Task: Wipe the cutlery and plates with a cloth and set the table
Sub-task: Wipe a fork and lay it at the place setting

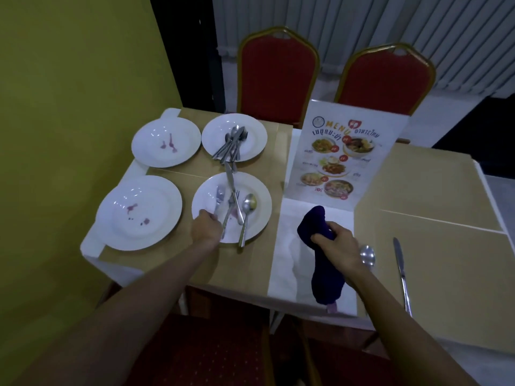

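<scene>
Several white plates sit at the table's left end. The near right plate [259,218] holds a knife [233,190], a fork [229,213], a spoon [245,215] and a purple smear. My left hand [204,225] rests on this plate's near left edge, fingers closed around the handle of a utensil [218,200]. My right hand [335,247] grips a dark blue cloth [320,252] above a white paper mat [289,246]. A far plate [250,126] carries a pile of cutlery [232,146]. Two left plates [167,140] [139,213] show purple stains.
A spoon [367,254] and a knife [401,271] lie on the brown table [434,246] right of my right hand. A menu card [342,154] stands upright mid-table. Two red chairs [278,73] [387,76] stand behind, a yellow wall [69,107] left, a red seat [206,349] below.
</scene>
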A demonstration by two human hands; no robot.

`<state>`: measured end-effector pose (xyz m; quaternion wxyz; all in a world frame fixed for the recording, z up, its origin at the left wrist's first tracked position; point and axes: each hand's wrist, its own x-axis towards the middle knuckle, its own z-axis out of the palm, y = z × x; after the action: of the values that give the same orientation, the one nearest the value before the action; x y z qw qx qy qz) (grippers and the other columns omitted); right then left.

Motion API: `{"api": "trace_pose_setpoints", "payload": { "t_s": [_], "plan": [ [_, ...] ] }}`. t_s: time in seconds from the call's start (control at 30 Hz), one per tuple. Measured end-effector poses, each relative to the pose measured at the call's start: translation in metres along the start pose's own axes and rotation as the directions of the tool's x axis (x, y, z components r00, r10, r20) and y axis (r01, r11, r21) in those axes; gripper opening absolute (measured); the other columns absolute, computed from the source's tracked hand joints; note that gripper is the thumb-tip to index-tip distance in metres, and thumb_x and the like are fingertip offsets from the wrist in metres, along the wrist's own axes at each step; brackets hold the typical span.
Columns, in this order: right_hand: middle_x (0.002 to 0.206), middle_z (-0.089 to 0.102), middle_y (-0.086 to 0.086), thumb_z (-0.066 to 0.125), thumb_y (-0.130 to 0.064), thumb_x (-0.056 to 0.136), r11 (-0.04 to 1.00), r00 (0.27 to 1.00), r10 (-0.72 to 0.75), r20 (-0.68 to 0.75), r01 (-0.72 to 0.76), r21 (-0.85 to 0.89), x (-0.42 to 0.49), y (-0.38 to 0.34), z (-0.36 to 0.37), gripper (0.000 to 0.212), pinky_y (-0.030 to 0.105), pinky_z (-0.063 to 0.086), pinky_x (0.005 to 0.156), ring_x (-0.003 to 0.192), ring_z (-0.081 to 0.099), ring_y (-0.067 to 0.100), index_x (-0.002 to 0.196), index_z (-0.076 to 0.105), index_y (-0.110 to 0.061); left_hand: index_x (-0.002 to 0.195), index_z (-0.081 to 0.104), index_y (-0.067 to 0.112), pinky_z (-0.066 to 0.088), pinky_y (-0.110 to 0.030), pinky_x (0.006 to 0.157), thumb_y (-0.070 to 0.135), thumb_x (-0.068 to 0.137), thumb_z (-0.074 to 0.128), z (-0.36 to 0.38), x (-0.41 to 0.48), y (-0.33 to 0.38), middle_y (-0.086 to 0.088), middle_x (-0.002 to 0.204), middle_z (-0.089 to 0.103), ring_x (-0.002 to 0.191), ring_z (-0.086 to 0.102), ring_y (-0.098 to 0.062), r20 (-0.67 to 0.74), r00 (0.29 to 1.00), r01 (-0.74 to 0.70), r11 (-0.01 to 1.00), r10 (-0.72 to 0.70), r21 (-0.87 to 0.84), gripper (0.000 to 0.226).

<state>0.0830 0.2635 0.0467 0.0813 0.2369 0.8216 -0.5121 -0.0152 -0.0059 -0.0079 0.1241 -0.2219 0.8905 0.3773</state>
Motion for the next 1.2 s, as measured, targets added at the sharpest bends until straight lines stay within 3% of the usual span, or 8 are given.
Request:
{"api": "trace_pose_setpoints", "payload": {
  "t_s": [0.13, 0.27, 0.5, 0.7, 0.83, 1.0, 1.1, 1.2],
  "plan": [
    [0.086, 0.066, 0.005, 0.059, -0.006, 0.084, 0.899, 0.915, -0.390, -0.104, 0.353, -0.259, -0.006, -0.022, 0.026, 0.032, 0.034, 0.043, 0.057, 0.076, 0.060, 0.029, 0.114, 0.058, -0.018, 0.109, 0.058, 0.003, 0.038, -0.024, 0.048, 0.023, 0.104, 0.040, 0.005, -0.059, 0.026, -0.003, 0.073, 0.059, 0.053, 0.049, -0.014, 0.334, 0.938, 0.008, 0.960, 0.090, -0.281, 0.028],
    [0.152, 0.046, -0.004, 0.074, -0.003, 0.078, 0.348, 0.635, -0.753, 0.172, 0.607, -0.715, -0.006, -0.032, 0.026, 0.084, 0.041, 0.048, 0.066, 0.092, 0.053, 0.032, 0.148, 0.039, -0.033, 0.089, 0.059, 0.018, 0.031, -0.022, 0.047, 0.020, 0.105, 0.035, 0.005, -0.126, 0.055, 0.006, 0.062, 0.047, 0.050, 0.042, -0.008, 0.373, 0.890, -0.110, 0.916, 0.264, -0.386, 0.029],
    [0.154, 0.042, -0.005, 0.076, -0.009, 0.082, 0.238, 0.557, -0.810, 0.187, 0.602, -0.762, -0.027, -0.036, 0.000, 0.082, 0.036, 0.048, 0.054, 0.077, 0.053, 0.026, 0.147, 0.036, -0.036, 0.092, 0.055, 0.015, 0.026, -0.019, 0.045, 0.025, 0.106, 0.033, -0.005, -0.168, 0.075, 0.007, 0.058, 0.040, 0.046, 0.033, -0.007, 0.359, 0.869, -0.118, 0.847, 0.341, -0.519, 0.028],
    [0.123, 0.065, 0.006, 0.047, 0.001, 0.090, 0.808, 0.860, -0.506, -0.058, 0.449, -0.382, -0.002, -0.051, -0.062, 0.060, 0.033, 0.044, 0.076, 0.105, 0.060, 0.030, 0.141, 0.050, -0.029, 0.103, 0.068, 0.016, 0.022, -0.017, 0.043, 0.027, 0.105, 0.037, -0.011, -0.183, 0.079, 0.008, 0.058, 0.037, 0.045, 0.028, -0.005, 0.407, 0.823, -0.161, 0.849, 0.397, -0.504, 0.033],
    [0.094, 0.068, 0.002, 0.048, 0.001, 0.089, 0.918, 0.859, -0.368, -0.356, 0.397, 0.009, -0.034, -0.056, -0.070, 0.047, 0.027, 0.044, 0.063, 0.085, 0.063, 0.025, 0.129, 0.057, -0.022, 0.104, 0.071, 0.014, 0.030, -0.019, 0.048, 0.019, 0.099, 0.048, -0.017, -0.180, 0.095, 0.003, 0.071, 0.044, 0.056, 0.039, -0.009, 0.434, 0.846, -0.046, 0.854, 0.309, -0.517, 0.024],
    [0.149, 0.049, -0.004, 0.077, -0.002, 0.075, 0.217, 0.452, -0.887, 0.098, 0.593, -0.775, -0.047, -0.031, -0.060, 0.085, 0.029, 0.052, 0.060, 0.092, 0.056, 0.022, 0.147, 0.041, -0.029, 0.095, 0.063, 0.012, 0.032, -0.021, 0.051, 0.014, 0.097, 0.050, -0.008, -0.204, 0.112, 0.003, 0.070, 0.053, 0.058, 0.042, -0.010, 0.352, 0.869, -0.124, 0.842, 0.348, -0.525, 0.014],
    [0.153, 0.044, -0.006, 0.083, -0.002, 0.071, 0.347, 0.475, -0.877, -0.071, 0.526, -0.776, -0.041, -0.025, -0.061, 0.092, 0.031, 0.052, 0.055, 0.091, 0.056, 0.026, 0.148, 0.038, -0.030, 0.095, 0.069, 0.020, 0.030, -0.020, 0.051, 0.026, 0.102, 0.045, -0.004, -0.212, 0.110, 0.003, 0.079, 0.052, 0.058, 0.038, -0.009, 0.303, 0.860, -0.214, 0.828, 0.412, -0.518, 0.026],
    [0.151, 0.045, -0.007, 0.085, -0.008, 0.072, 0.182, 0.421, -0.904, 0.074, 0.535, -0.825, -0.051, -0.021, -0.065, 0.091, 0.030, 0.052, 0.055, 0.094, 0.056, 0.026, 0.148, 0.040, -0.029, 0.093, 0.069, 0.015, 0.024, -0.019, 0.046, 0.021, 0.102, 0.045, -0.003, -0.215, 0.110, 0.001, 0.075, 0.046, 0.051, 0.031, -0.007, 0.304, 0.862, -0.173, 0.800, 0.405, -0.575, 0.027]
  ]
}}
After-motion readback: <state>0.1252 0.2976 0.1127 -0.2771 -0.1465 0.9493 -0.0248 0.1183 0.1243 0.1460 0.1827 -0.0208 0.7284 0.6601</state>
